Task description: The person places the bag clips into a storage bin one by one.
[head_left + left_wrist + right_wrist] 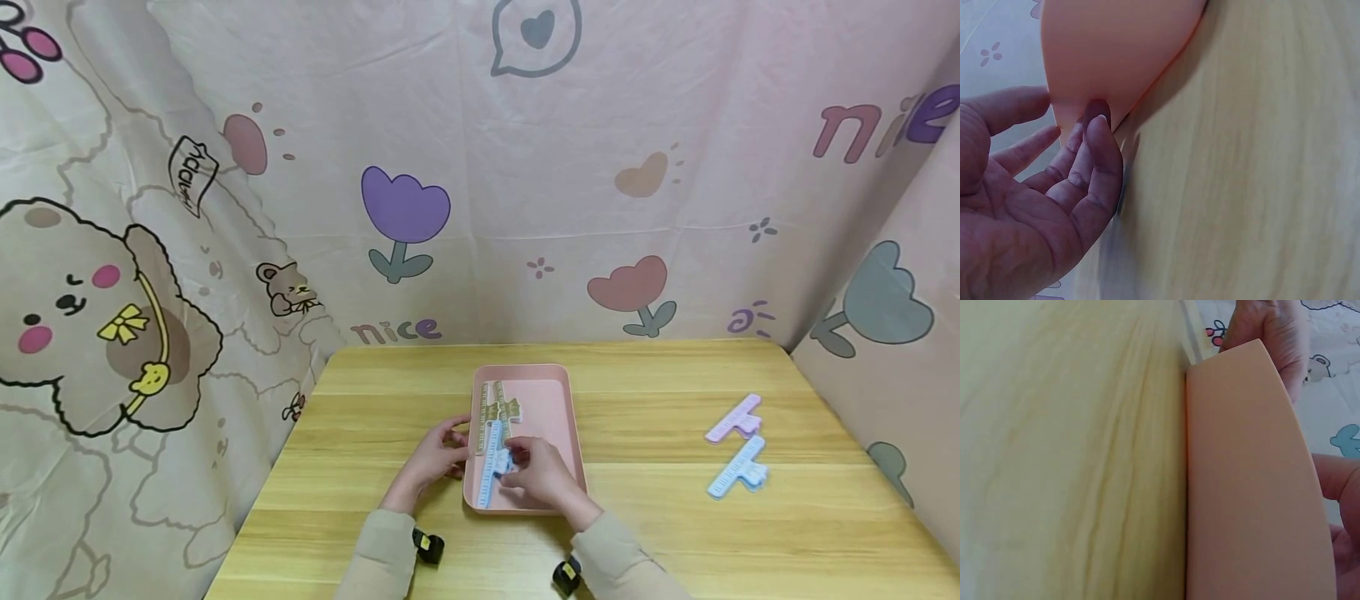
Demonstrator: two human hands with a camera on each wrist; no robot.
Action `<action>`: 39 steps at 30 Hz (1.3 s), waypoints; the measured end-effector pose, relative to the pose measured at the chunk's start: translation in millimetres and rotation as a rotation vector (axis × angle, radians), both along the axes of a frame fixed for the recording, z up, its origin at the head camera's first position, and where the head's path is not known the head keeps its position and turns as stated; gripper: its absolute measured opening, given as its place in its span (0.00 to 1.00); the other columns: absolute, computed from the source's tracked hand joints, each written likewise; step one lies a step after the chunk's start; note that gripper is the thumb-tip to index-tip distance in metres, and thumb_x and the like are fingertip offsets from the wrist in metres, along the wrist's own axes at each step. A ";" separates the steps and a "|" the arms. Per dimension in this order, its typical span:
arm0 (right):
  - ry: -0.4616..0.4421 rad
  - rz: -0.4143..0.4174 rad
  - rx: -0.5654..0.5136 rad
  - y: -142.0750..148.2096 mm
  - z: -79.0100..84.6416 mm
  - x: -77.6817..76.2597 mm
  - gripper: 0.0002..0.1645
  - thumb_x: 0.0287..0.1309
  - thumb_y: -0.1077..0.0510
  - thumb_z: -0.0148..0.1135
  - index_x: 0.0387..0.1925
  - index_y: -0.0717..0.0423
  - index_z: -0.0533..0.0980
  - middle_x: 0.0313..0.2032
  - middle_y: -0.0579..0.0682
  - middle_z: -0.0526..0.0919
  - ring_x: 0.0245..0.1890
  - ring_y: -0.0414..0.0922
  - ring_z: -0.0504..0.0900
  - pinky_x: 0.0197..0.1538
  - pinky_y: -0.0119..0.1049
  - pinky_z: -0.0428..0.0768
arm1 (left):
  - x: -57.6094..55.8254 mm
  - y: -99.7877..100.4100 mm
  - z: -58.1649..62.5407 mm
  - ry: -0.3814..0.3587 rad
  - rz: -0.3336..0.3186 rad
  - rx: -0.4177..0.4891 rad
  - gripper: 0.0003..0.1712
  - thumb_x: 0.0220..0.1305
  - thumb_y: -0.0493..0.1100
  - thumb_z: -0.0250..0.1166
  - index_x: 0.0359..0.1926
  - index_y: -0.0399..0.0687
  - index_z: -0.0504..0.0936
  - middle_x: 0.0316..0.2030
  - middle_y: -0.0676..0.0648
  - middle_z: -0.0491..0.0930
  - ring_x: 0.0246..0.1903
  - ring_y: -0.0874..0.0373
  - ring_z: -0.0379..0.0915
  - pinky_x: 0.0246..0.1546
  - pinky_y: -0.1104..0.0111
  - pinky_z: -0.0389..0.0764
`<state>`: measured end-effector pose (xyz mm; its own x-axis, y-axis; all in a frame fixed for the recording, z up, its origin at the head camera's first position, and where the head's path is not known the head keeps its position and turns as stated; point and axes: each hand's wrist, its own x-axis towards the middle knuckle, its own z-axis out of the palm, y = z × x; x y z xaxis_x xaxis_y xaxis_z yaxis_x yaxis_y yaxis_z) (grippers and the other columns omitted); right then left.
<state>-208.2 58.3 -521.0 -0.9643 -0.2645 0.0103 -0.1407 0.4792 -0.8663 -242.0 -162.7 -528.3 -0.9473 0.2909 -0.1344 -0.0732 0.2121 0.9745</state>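
A pink tray (543,417) lies on the table. Inside, along its left half, are two tan ruler-edged clips (482,417) with bear-shaped handles. Nearer the front of the tray lies a light blue ruler clip (489,479), and my right hand (542,473) pinches it by its handle. My left hand (435,457) is at the tray's left side, its loosely bent fingertips touching the outer wall (1110,56). The right wrist view has the tray wall (1241,475) hiding most of the right hand (1344,500) and all the clips.
To the right on the wooden table (645,533) lie a lilac clip (731,421) and, in front of it, another light blue clip (738,469). A printed cloth (525,208) hangs behind the table and along both sides.
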 end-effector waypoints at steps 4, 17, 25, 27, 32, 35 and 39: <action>0.021 0.027 -0.011 8.3 2.4 3.7 0.34 0.43 0.63 0.77 0.55 0.65 0.77 0.43 0.54 0.82 0.42 0.50 0.80 0.47 0.45 0.80 | -0.1 0.3 -0.8 -0.001 -0.003 0.004 0.38 0.58 0.26 0.62 0.70 0.35 0.63 0.40 0.39 0.72 0.30 0.53 0.75 0.25 0.62 0.82; -0.040 0.128 -0.147 64.7 27.6 10.4 0.36 0.55 0.61 0.70 0.63 0.69 0.68 0.52 0.67 0.76 0.49 0.61 0.77 0.48 0.44 0.79 | -0.8 -0.8 -0.8 -0.017 0.008 0.005 0.38 0.59 0.27 0.63 0.70 0.37 0.63 0.41 0.38 0.72 0.30 0.53 0.76 0.27 0.61 0.82; 0.034 -0.048 -0.225 111.9 41.2 11.7 0.33 0.55 0.67 0.69 0.62 0.69 0.69 0.51 0.66 0.76 0.49 0.60 0.78 0.45 0.34 0.81 | -2.8 -0.4 -3.4 -0.018 0.007 0.005 0.38 0.59 0.26 0.62 0.71 0.35 0.61 0.42 0.35 0.72 0.31 0.52 0.75 0.28 0.55 0.82; 0.041 -0.095 -0.211 125.7 41.8 13.1 0.34 0.55 0.65 0.69 0.62 0.68 0.69 0.52 0.66 0.76 0.50 0.60 0.78 0.45 0.33 0.80 | -2.7 -0.4 -3.3 -0.018 0.005 0.005 0.38 0.59 0.26 0.62 0.71 0.35 0.61 0.42 0.35 0.72 0.31 0.53 0.75 0.28 0.55 0.82; 0.066 -0.217 -0.133 160.0 40.4 15.9 0.36 0.59 0.60 0.68 0.66 0.67 0.66 0.56 0.67 0.74 0.53 0.60 0.77 0.47 0.31 0.79 | -2.2 -0.7 -2.6 -0.016 0.002 0.008 0.38 0.59 0.27 0.63 0.70 0.36 0.62 0.41 0.37 0.73 0.30 0.53 0.75 0.27 0.60 0.82; 0.061 -0.285 -0.088 178.6 40.6 18.2 0.38 0.61 0.56 0.67 0.67 0.66 0.64 0.58 0.68 0.72 0.55 0.62 0.75 0.47 0.28 0.78 | -1.6 -0.9 -0.9 -0.012 0.003 0.012 0.38 0.58 0.27 0.63 0.70 0.37 0.63 0.40 0.38 0.73 0.30 0.53 0.75 0.27 0.60 0.82; 0.064 -0.345 -0.051 200.6 40.6 23.1 0.40 0.62 0.54 0.67 0.68 0.68 0.62 0.60 0.70 0.70 0.57 0.65 0.72 0.44 0.22 0.75 | -1.4 -1.1 -0.3 -0.012 0.003 0.010 0.38 0.58 0.28 0.63 0.70 0.37 0.62 0.40 0.39 0.73 0.30 0.53 0.75 0.27 0.58 0.82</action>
